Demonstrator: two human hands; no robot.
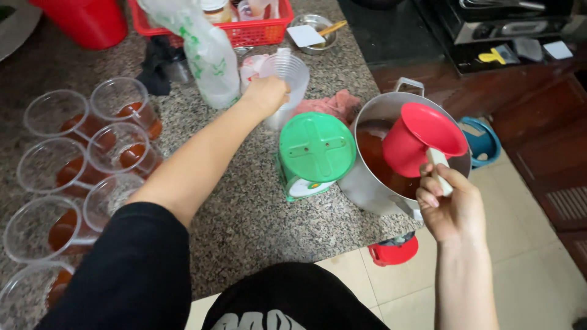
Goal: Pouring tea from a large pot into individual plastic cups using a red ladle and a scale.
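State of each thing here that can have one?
left hand: gripping the stack of clear cups
right hand: holding the red ladle by its pale handle, over the pot
metal pot: uncovered, partly full of reddish-brown liquid
cups on the counter: upright, part-filled
green kitchen scale: nothing on it

On the desk (257,226), a green scale (315,153) sits at the centre. Left of it stand filled cups (73,159). Behind it lie a pink cloth (336,105), a red basket (244,30) and a red bucket (85,21).
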